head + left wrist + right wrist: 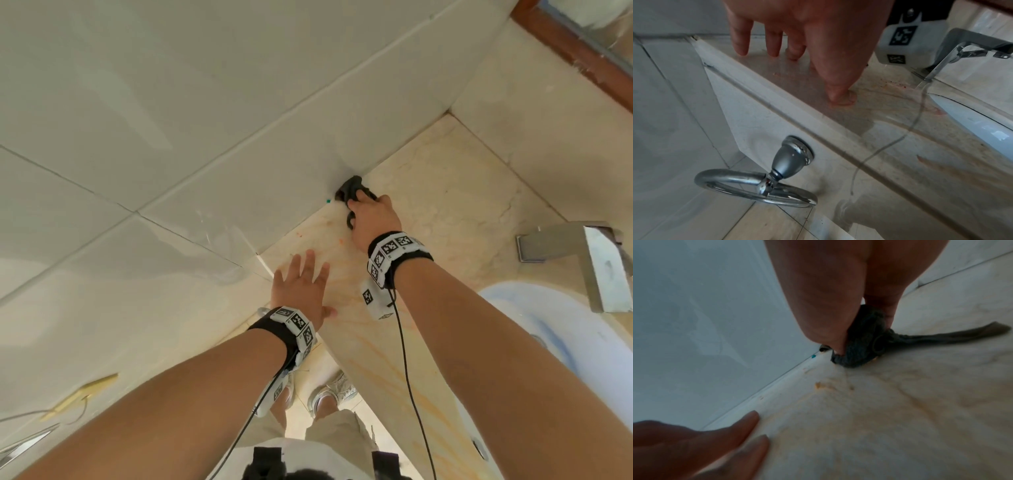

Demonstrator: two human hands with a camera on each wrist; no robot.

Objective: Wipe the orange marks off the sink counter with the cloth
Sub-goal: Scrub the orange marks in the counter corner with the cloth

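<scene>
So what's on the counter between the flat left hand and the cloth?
Only counter with orange marks, seen best from the right wrist. The left hand lies flat; the right hand grips the cloth.

Cloth (352, 192) on counter (445, 205), jammed against the back wall (239, 102), under right hand (371, 219). Left hand (301, 287) flat on counter, nearer the front edge, left of right. Basin (555, 329) and faucet (589, 260) to the right. Towel ring (756, 186) hangs below the counter front.
</scene>
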